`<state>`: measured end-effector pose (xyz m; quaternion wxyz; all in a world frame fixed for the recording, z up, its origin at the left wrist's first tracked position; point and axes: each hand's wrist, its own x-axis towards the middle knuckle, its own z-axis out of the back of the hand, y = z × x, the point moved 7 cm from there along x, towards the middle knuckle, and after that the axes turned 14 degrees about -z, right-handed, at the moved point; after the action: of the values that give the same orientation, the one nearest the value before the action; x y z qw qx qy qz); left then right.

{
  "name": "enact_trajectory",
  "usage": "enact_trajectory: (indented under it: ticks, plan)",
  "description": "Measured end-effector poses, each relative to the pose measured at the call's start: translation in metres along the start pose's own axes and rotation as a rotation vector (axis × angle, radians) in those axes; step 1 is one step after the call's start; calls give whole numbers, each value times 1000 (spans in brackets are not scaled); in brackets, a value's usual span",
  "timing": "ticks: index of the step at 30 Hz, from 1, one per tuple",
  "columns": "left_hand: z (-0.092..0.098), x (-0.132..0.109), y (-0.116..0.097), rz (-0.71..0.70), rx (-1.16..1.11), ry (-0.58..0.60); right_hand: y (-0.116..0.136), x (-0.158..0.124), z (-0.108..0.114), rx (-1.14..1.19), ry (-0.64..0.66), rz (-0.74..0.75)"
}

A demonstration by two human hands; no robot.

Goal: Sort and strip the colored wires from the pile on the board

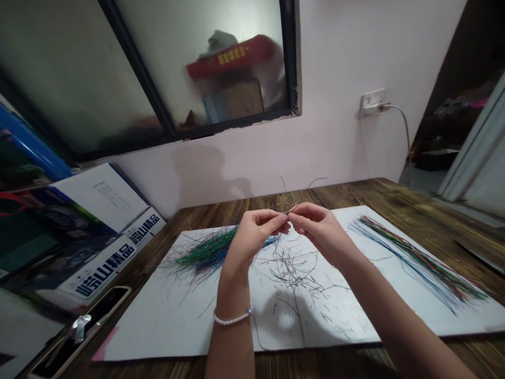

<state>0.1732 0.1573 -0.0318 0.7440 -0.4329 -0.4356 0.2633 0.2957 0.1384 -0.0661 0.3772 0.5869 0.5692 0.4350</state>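
My left hand (pixel 257 234) and my right hand (pixel 320 227) meet fingertip to fingertip above a white board (pixel 158 321). Both are closed in a pinch on a thin dark wire (pixel 289 212), most of it hidden by the fingers. Behind and under my left hand lies a loose bundle of green and blue wires (pixel 211 247). Short dark wire scraps (pixel 294 268) are scattered on the board below my hands. To the right of my right hand, a straighter bundle of red, green, blue and orange wires (pixel 418 258) lies slanting across the board.
The board rests on a brown wooden table (pixel 371 192) against a white wall. Boxes (pixel 106 252) with printed lettering stand at the left, beside a phone-like dark object (pixel 98 321) with a metal clip-like piece on it. A charger (pixel 373 108) with a cable is plugged into the wall.
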Motion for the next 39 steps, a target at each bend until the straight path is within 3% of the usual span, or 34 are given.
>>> enact_trajectory:
  ticks: [9,17,21,27,30,34,39]
  plan:
    - [0,-3,-1,15,-46,92,-3,-1,-7,-31,156,-81]
    - [1,-7,-2,26,-48,136,-3,-3,-9,-42,143,-90]
    - [7,-8,4,55,173,178,0,-5,-6,-68,92,-79]
    - [51,-16,57,368,607,125,2,-3,13,-76,-23,-105]
    - [71,-28,95,621,741,208,7,-5,20,-78,-29,-102]
    - [73,-42,132,841,763,394,15,-9,23,-100,-26,-81]
    - [62,-48,154,966,762,534,19,-12,28,-115,-27,-61]
